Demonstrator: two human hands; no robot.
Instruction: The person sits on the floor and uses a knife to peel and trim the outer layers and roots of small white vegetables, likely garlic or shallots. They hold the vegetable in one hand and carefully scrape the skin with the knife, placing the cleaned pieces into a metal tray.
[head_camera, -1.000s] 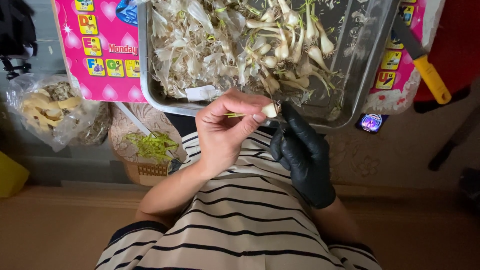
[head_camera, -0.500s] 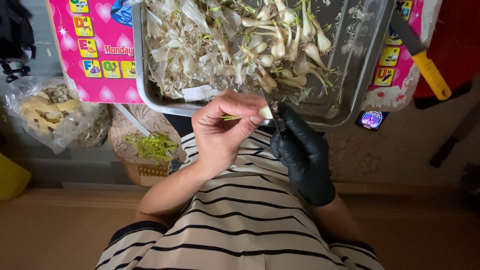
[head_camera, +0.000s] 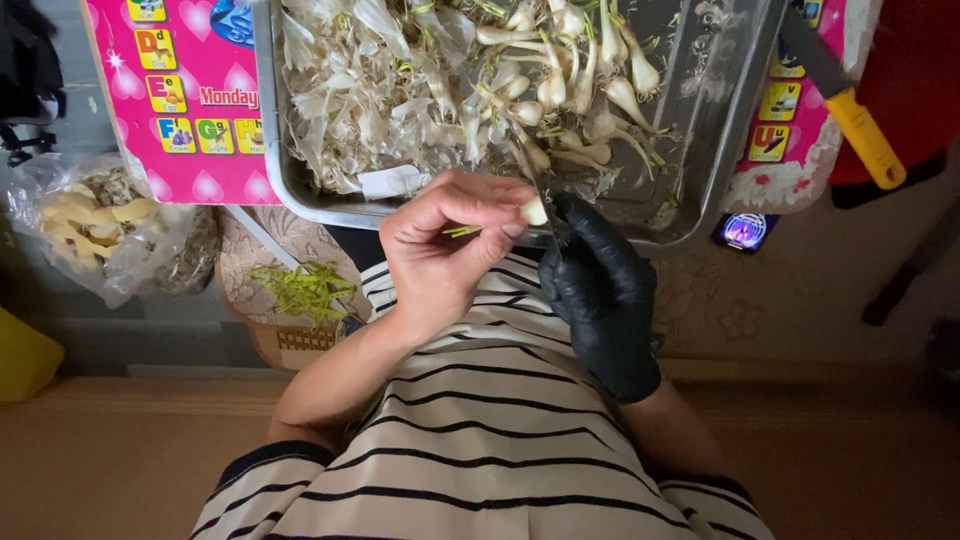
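1. While the bare left hand pinches a small white bulb just over the metal tray rim, keep that grip snug.
2. Gloved right hand is curled shut on a thin blade, I think; cut away from the fingertips.

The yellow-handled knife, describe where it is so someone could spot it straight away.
Start at the big metal tray of pale bulbs. Just past its right-hand edge, on the pink alphabet mat, lies the knife, the only thing there with a bright yellow handle.
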